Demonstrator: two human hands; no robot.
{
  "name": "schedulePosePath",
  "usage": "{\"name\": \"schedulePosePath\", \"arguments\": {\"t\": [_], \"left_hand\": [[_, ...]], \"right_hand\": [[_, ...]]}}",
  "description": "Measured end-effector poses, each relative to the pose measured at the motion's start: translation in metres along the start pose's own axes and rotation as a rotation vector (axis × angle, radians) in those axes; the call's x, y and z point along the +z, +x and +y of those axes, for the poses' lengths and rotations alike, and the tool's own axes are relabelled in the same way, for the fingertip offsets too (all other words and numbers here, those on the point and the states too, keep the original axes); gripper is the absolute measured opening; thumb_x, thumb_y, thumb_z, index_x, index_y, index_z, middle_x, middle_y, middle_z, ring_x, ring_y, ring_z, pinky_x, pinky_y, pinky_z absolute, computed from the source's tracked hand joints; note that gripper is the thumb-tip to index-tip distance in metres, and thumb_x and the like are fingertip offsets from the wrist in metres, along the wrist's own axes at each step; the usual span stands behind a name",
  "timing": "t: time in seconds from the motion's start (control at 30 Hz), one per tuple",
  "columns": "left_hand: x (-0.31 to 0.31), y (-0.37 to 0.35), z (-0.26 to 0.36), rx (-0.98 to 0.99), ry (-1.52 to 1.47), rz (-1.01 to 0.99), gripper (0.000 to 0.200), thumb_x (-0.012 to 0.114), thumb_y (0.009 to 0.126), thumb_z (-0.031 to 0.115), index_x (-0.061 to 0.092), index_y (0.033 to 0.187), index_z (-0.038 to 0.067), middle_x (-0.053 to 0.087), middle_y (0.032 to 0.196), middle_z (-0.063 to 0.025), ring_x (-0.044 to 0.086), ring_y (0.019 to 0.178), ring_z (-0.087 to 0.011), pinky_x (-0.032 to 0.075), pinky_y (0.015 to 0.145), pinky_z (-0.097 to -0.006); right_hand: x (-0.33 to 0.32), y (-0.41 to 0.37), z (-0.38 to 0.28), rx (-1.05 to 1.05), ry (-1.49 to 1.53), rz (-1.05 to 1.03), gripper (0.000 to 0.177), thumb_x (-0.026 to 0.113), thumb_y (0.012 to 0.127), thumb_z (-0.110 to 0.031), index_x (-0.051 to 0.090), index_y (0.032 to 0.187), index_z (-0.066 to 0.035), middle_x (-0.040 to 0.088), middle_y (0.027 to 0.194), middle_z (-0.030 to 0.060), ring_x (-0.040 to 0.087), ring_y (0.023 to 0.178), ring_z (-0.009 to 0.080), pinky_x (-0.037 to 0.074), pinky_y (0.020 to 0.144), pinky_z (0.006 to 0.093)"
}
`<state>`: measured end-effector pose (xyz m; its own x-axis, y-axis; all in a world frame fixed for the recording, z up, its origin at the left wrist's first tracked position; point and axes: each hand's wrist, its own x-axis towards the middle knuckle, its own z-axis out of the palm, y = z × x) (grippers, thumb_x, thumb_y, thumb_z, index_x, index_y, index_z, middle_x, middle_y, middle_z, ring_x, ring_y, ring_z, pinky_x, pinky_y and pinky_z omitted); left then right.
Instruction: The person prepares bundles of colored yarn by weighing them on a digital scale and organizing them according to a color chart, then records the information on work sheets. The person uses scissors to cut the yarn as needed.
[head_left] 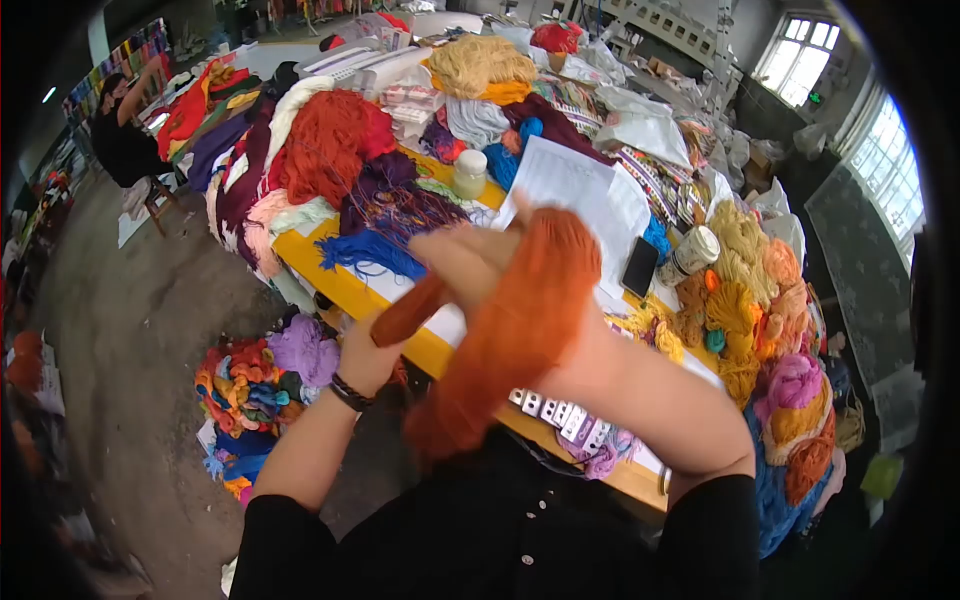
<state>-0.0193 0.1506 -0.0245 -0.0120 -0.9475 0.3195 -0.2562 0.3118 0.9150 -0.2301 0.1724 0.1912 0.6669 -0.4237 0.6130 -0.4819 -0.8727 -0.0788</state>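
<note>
A skein of rust-orange yarn point(535, 310) hangs over my right wrist and forearm, its lower end dangling in front of my chest. My left hand point(368, 352), with a dark bracelet at the wrist, is closed around a twisted, darker-looking length of rust yarn point(408, 310). Just above that length, my right hand point(460, 262) points left, partly covered by the skein. Motion smears its fingers, so their grip cannot be made out. Both hands are raised above the near side of the yellow-edged table point(318, 262).
Red-orange yarn point(325, 140), blue yarn point(370, 255), a white-lidded jar point(468, 174), paper sheets point(565, 190), a phone point(640, 267) and a white tub point(690, 252) lie on the table. Yarn bundles point(262, 375) sit below left. Another person point(125, 130) is far left.
</note>
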Motion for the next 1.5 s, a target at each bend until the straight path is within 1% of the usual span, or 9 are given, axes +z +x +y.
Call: {"name": "schedulePosePath", "arguments": {"t": [0.17,0.3,0.37,0.5,0.67,0.93,1.13,1.27,1.5], "left_hand": [[-0.045,0.011,0.126,0.595,0.46,0.12,0.023,0.069,0.071,0.004,0.065,0.094,0.003,0.066,0.082,-0.0129,0.064,0.074,-0.0306,0.05,0.066,-0.0361],[-0.049,0.016,0.136,0.781,0.532,0.146,0.024,0.071,0.072,0.004,0.063,0.094,0.004,0.064,0.077,-0.0109,0.061,0.067,-0.0296,0.046,0.058,-0.0373],[-0.043,0.016,0.129,0.793,0.457,0.202,0.022,0.069,0.073,0.0,0.063,0.094,0.004,0.064,0.075,-0.0102,0.061,0.065,-0.0287,0.046,0.058,-0.0359],[-0.019,0.004,0.115,0.406,0.055,-0.153,0.025,0.064,0.078,0.003,0.062,0.102,0.002,0.066,0.085,-0.0102,0.064,0.076,-0.0216,0.05,0.071,-0.0324],[0.007,-0.02,0.081,-0.127,-0.848,-1.098,0.049,0.061,0.089,0.019,0.045,0.13,-0.004,0.066,0.098,-0.0091,0.062,0.091,-0.0151,0.048,0.084,-0.0273],[-0.037,-0.07,0.063,-0.062,-0.172,-0.701,0.051,0.064,0.077,0.015,0.053,0.125,0.003,0.064,0.107,-0.0112,0.063,0.096,-0.0185,0.048,0.084,-0.0317],[-0.056,-0.092,-0.018,-0.061,0.142,-0.279,0.068,0.063,0.07,0.003,0.043,0.135,0.005,0.056,0.121,-0.0149,0.053,0.114,-0.0295,0.044,0.094,-0.0355],[-0.053,-0.091,0.05,0.174,0.189,-0.312,0.083,0.072,0.072,0.031,0.034,0.141,0.006,0.035,0.144,-0.0184,0.032,0.134,-0.0346,0.025,0.11,-0.0458],[-0.034,-0.127,0.001,-0.07,0.256,-0.051,0.063,0.068,0.066,0.016,0.05,0.125,0.002,0.059,0.113,-0.019,0.056,0.104,-0.0358,0.044,0.092,-0.0415]], "right_hand": [[-0.019,0.022,0.008,0.297,-0.619,-0.642,0.039,0.061,0.079,-0.028,0.061,0.113,-0.011,0.066,0.098,0.0046,0.063,0.093,0.0243,0.038,0.1,0.044],[-0.013,0.031,0.001,0.557,0.318,-1.442,0.05,0.067,0.079,-0.029,0.056,0.126,-0.014,0.062,0.113,0.0127,0.06,0.106,0.0243,0.044,0.091,0.0333],[0.018,-0.03,0.013,0.066,0.892,-1.074,0.075,0.08,0.071,-0.031,0.046,0.134,-0.008,0.05,0.131,0.0146,0.046,0.123,0.027,0.036,0.102,0.0363],[0.051,-0.05,-0.036,0.113,1.577,-0.79,0.092,0.082,0.069,-0.036,0.034,0.139,-0.001,0.03,0.147,0.0165,0.023,0.139,0.0245,0.019,0.112,0.0398],[0.1,-0.072,-0.065,-0.024,1.946,-0.677,0.037,0.075,0.079,-0.026,0.062,0.105,-0.004,0.061,0.113,0.0112,0.052,0.116,0.0249,0.034,0.104,0.0436],[0.014,-0.082,-0.048,0.618,0.255,-0.283,0.01,0.073,0.066,-0.002,0.064,0.07,-0.002,0.067,0.08,0.0124,0.065,0.073,0.0269,0.049,0.063,0.0326],[0.026,-0.099,-0.034,0.641,0.143,-0.209,0.016,0.07,0.065,0.001,0.06,0.077,0.001,0.066,0.086,0.0169,0.065,0.079,0.0305,0.05,0.07,0.0329],[0.074,-0.072,-0.043,0.448,0.226,-0.195,0.017,0.07,0.065,0.002,0.061,0.079,0.0,0.065,0.086,0.0173,0.064,0.077,0.0342,0.052,0.068,0.0362],[0.123,-0.055,-0.07,0.301,0.342,-0.455,0.07,0.076,0.068,-0.012,0.043,0.13,-0.004,0.046,0.132,0.0238,0.053,0.11,0.0392,0.046,0.092,0.0409]]}}
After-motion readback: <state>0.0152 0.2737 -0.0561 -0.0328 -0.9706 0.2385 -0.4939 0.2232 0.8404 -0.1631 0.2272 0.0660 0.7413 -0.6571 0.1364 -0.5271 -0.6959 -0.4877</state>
